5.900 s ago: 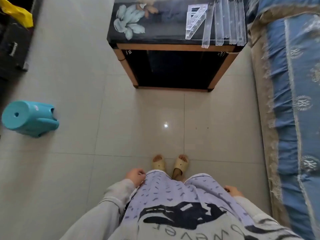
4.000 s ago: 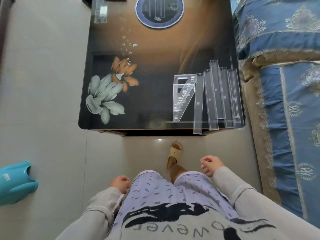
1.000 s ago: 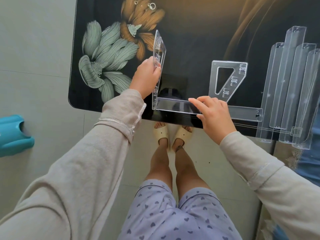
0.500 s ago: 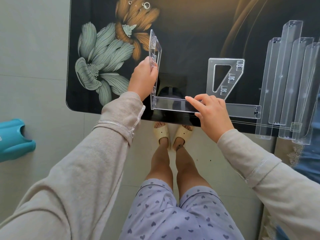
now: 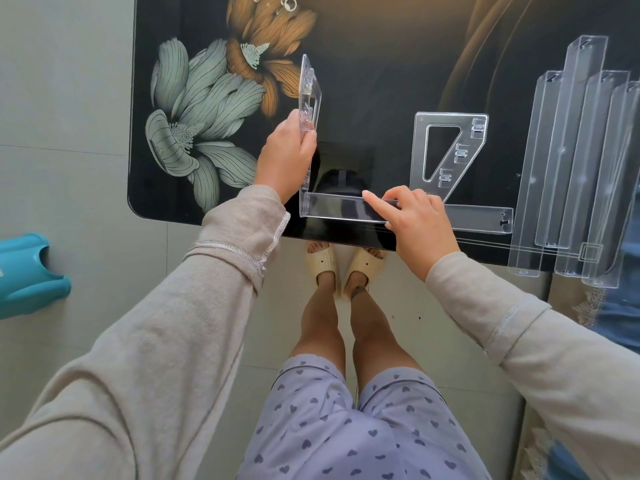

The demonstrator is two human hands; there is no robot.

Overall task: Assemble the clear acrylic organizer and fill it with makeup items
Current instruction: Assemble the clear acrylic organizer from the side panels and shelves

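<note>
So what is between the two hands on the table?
The head view shows a clear strip between left hand and right hand, meeting the upright panel.

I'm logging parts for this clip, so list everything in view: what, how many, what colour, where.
upright side panel: one, clear, standing on edge at the long strip's left end
long strip: one, clear, along the table's near edge
flat side panel: one, clear, lying on the table beyond the long strip
spare strips: at least four, clear, overlapping at the table's right end
table: one, black glass with a flower print, ahead
stool: one, teal, on the floor at left
slippers: two, cream, on the feet below the table's edge
left hand: one, grips the upright side panel
right hand: one, holds the long strip
</note>
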